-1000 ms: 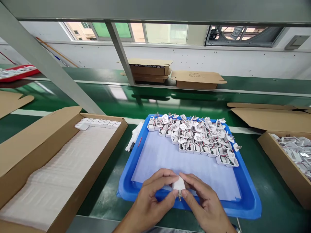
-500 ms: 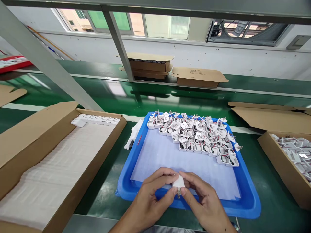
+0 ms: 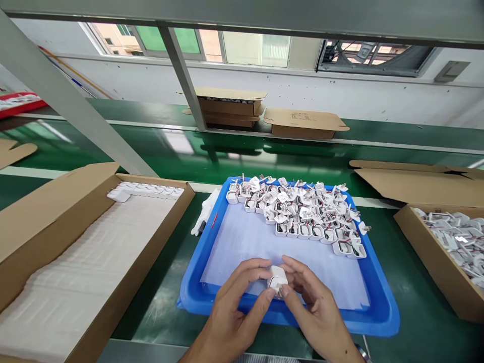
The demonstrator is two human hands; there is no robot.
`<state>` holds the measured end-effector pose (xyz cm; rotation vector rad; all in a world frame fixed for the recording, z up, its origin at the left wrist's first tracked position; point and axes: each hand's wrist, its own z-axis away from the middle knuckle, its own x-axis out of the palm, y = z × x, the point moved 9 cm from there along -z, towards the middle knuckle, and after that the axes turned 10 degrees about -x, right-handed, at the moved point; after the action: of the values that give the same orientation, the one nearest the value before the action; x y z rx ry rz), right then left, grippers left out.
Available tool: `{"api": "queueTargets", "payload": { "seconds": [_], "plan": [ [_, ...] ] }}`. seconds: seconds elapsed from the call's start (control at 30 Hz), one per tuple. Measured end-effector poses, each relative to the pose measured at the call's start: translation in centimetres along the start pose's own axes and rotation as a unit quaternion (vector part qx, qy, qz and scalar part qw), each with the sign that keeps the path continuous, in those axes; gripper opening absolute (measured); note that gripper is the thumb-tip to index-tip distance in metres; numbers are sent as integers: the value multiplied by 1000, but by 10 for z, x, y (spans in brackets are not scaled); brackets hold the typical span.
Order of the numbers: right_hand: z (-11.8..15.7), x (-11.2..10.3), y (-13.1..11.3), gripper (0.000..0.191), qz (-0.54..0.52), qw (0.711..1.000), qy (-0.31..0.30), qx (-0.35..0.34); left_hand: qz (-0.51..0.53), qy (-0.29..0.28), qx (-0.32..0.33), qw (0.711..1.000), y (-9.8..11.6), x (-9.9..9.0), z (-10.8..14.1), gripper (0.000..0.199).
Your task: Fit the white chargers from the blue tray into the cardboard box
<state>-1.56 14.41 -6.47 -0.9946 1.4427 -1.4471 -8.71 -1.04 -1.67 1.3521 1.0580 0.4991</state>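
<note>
A small white plug adapter (image 3: 278,279) with metal prongs is pinched between both hands, over the near side of a blue tray (image 3: 192,282). My left hand (image 3: 242,297) grips its left side with thumb and fingers. On the other side, my right hand (image 3: 312,302) holds it near the prongs, which point toward me. A dark seam line shows across the white casing. Farther back in the tray stand rows of open white plug housings (image 3: 304,229) with loose pronged covers and red and black wires.
At left lies an open cardboard box (image 3: 162,229) with a row of white adapters along its far end. To the right, another open box (image 3: 427,252) is full of white parts. A white cloth-like item (image 3: 206,212) lies beside the tray. Cardboard boxes (image 3: 302,123) stand behind.
The adapter has tilted in my fingers, so its seam and more of its casing now show. My fingertips have shifted on it. The view has moved slightly.
</note>
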Motion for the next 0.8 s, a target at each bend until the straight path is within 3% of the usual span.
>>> {"api": "queueTargets", "payload": {
  "seconds": [0.17,0.37,0.8],
  "plan": [
    [0,1,1,54,-7,1000,-1,-6,-48,-8,47,998,11,6,4,42],
    [-1,2,-2,53,-13,1000,-8,-13,-75,82,133,985,24,9,4,49],
    [-3,1,-9,56,-41,999,3,16,-70,95,64,991,12,7,0,47]
  ]
}}
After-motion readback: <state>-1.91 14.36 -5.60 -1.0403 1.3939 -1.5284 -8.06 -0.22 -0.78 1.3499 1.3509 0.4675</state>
